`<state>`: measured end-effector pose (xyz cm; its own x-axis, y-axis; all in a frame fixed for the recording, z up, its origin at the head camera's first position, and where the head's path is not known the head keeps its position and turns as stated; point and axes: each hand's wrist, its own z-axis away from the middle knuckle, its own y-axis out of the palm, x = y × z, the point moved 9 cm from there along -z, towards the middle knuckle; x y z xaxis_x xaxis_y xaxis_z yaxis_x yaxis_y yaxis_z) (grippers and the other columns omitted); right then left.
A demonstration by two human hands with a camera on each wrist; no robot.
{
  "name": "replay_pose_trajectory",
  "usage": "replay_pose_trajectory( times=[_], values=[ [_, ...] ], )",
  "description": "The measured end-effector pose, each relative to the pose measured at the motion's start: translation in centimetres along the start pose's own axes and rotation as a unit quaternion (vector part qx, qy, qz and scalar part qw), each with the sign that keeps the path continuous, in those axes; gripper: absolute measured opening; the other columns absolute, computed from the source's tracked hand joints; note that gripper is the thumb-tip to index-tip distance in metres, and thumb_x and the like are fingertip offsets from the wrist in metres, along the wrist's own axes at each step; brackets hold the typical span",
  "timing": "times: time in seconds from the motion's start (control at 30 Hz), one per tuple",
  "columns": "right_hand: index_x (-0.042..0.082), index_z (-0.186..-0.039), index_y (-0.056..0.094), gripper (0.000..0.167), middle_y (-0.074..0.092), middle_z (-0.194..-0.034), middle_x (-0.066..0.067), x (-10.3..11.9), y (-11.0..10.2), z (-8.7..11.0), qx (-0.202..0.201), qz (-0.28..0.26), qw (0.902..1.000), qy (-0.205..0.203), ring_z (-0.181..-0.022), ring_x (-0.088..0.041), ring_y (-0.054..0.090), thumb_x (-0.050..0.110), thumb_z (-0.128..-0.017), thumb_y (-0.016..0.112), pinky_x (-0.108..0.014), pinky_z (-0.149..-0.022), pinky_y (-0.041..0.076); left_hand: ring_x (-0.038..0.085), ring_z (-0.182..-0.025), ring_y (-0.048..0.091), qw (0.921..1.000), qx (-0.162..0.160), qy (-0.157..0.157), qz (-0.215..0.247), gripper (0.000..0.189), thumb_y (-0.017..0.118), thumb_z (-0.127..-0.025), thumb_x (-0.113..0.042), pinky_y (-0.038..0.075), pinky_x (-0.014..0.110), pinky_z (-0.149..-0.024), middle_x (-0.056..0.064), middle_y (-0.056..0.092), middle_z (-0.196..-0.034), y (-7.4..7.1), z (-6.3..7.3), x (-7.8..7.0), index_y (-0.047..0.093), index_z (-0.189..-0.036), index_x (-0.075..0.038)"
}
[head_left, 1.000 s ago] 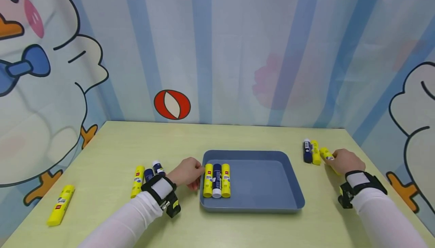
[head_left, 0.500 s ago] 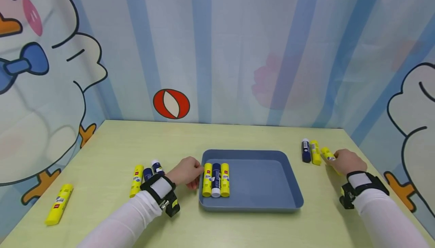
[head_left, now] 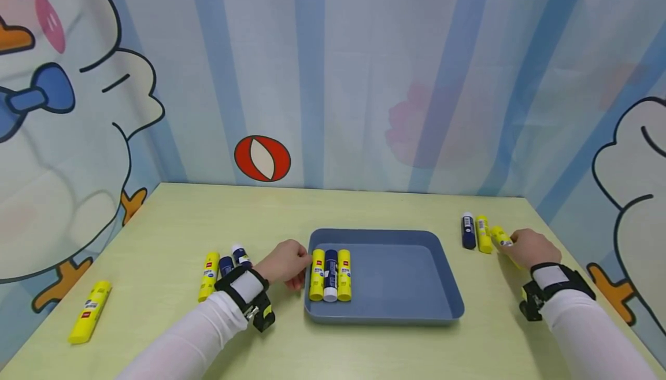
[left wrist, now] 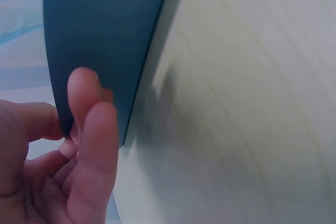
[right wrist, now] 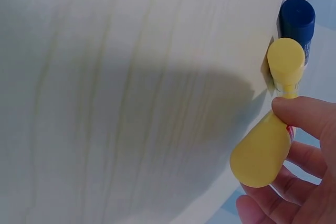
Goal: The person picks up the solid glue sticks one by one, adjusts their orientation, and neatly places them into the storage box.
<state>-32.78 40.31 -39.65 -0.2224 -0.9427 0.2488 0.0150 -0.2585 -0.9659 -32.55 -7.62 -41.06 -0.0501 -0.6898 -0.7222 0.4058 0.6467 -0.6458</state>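
Note:
At the left side of the grey-blue tray (head_left: 400, 279), my left hand (head_left: 286, 263) pinches the rim between thumb and fingers; the left wrist view shows the tray's outer wall (left wrist: 105, 30) up close. Inside the tray, a yellow glue stick (head_left: 317, 276), a dark blue one (head_left: 330, 273) and another yellow one (head_left: 344, 276) lie side by side along the left wall. On the far right, my right hand (head_left: 535, 248) grips a yellow glue stick (right wrist: 261, 153), thumb on top. Just left of it lie a yellow glue stick (head_left: 483, 234) and a dark blue glue stick (head_left: 468, 231).
Left of the tray lie a yellow glue stick (head_left: 209, 276) and two dark blue ones (head_left: 241, 255), partly behind my left wrist. Another yellow glue stick (head_left: 91, 312) lies by the table's left edge. A printed curtain (head_left: 354, 79) hangs behind the table (head_left: 250, 212).

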Motion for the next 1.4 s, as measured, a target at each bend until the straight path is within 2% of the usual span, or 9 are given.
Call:
replay_pose_trajectory(
  times=[0.13, 0.33, 0.5, 0.63, 0.8, 1.03, 1.13, 1.27, 1.4],
  values=[
    [-0.014, -0.103, 0.061, 0.042, 0.061, -0.081, -0.02, 0.2, -0.3, 0.1, -0.001, 0.004, 1.0, -0.007, -0.065, -0.027, 0.053, 0.026, -0.09, 0.062, -0.039, -0.057, 0.041, 0.012, -0.041, 0.055, 1.0, 0.002, -0.001, -0.003, 0.03, 0.051, -0.099, -0.013, 0.048, 0.024, -0.044, 0.006, 0.059, -0.055, 0.1, 0.0, 0.0, 0.06, -0.072, -0.003],
    [-0.017, -0.111, 0.058, 0.048, 0.063, -0.1, -0.032, 1.8, -1.5, 0.8, -0.023, 0.017, 0.9975, -0.064, -0.073, -0.034, 0.061, 0.025, -0.089, 0.064, -0.043, -0.058, 0.049, 0.013, -0.041, 0.055, 0.9999, 0.01, -0.007, -0.012, 0.029, 0.051, -0.099, -0.015, 0.048, 0.024, -0.044, 0.006, 0.06, -0.056, 0.4, -0.1, 0.3, 0.061, -0.075, -0.003],
    [-0.015, -0.11, 0.06, 0.045, 0.065, -0.094, -0.028, 4.4, -2.6, 1.6, -0.041, 0.013, 0.9915, -0.123, -0.071, -0.033, 0.062, 0.024, -0.089, 0.066, -0.043, -0.058, 0.05, 0.013, -0.041, 0.055, 0.9997, 0.016, 0.001, -0.019, 0.03, 0.051, -0.099, -0.014, 0.048, 0.025, -0.044, 0.007, 0.06, -0.056, 0.3, -0.3, 0.1, 0.06, -0.073, -0.003],
    [-0.013, -0.112, 0.06, 0.044, 0.066, -0.091, -0.025, 6.7, -3.1, 2.3, -0.037, 0.008, 0.9881, -0.149, -0.069, -0.03, 0.063, 0.023, -0.089, 0.066, -0.04, -0.054, 0.049, 0.012, -0.04, 0.055, 0.9996, 0.014, 0.01, -0.02, 0.031, 0.05, -0.099, -0.013, 0.048, 0.025, -0.043, 0.006, 0.06, -0.055, 0.1, -0.4, -0.2, 0.06, -0.072, -0.003],
    [-0.01, -0.116, 0.061, 0.043, 0.066, -0.091, -0.022, 9.8, -3.0, 3.6, -0.027, 0.005, 0.9844, -0.174, -0.066, -0.023, 0.061, 0.023, -0.089, 0.068, -0.036, -0.051, 0.047, 0.013, -0.04, 0.055, 0.9996, 0.018, 0.01, -0.017, 0.033, 0.05, -0.1, -0.015, 0.048, 0.026, -0.043, 0.006, 0.06, -0.054, 0.2, -0.2, -0.1, 0.061, -0.071, -0.003],
    [-0.004, -0.11, 0.066, 0.035, 0.065, -0.084, -0.009, 14.5, -2.6, 6.0, -0.04, 0.004, 0.9699, -0.24, -0.064, -0.016, 0.056, 0.021, -0.086, 0.072, -0.032, -0.051, 0.043, 0.014, -0.042, 0.056, 0.9993, 0.01, 0.004, -0.034, 0.036, 0.053, -0.1, -0.023, 0.048, 0.027, -0.045, 0.005, 0.059, -0.054, -0.1, -0.1, 0.5, 0.062, -0.071, -0.003],
    [-0.002, -0.11, 0.068, 0.034, 0.064, -0.085, -0.007, 16.0, -2.3, 6.7, -0.036, 0.007, 0.9664, -0.254, -0.063, -0.015, 0.055, 0.02, -0.085, 0.074, -0.031, -0.051, 0.043, 0.016, -0.044, 0.056, 0.9991, -0.007, 0.003, -0.042, 0.035, 0.055, -0.099, -0.025, 0.048, 0.026, -0.046, 0.005, 0.059, -0.055, -1.0, -0.2, 0.3, 0.061, -0.074, -0.002],
    [0.001, -0.11, 0.068, 0.033, 0.064, -0.086, -0.005, 17.9, -1.9, 7.5, -0.029, 0.009, 0.9632, -0.267, -0.064, -0.013, 0.053, 0.021, -0.084, 0.075, -0.029, -0.052, 0.042, 0.019, -0.048, 0.058, 0.9957, -0.061, 0.007, -0.069, 0.031, 0.058, -0.098, -0.028, 0.043, 0.026, -0.047, 0.006, 0.058, -0.059, -3.0, -0.2, -0.6, 0.06, -0.081, -0.003],
    [0.003, -0.109, 0.069, 0.034, 0.064, -0.086, -0.001, 19.7, -1.4, 8.5, -0.023, 0.01, 0.9591, -0.282, -0.068, -0.012, 0.054, 0.024, -0.083, 0.077, -0.028, -0.057, 0.044, 0.019, -0.054, 0.059, 0.9873, -0.112, 0.054, -0.1, 0.024, 0.06, -0.097, -0.03, 0.041, 0.027, -0.05, 0.005, 0.06, -0.068, -4.3, -0.1, -2.8, 0.057, -0.09, -0.007]
  ],
)
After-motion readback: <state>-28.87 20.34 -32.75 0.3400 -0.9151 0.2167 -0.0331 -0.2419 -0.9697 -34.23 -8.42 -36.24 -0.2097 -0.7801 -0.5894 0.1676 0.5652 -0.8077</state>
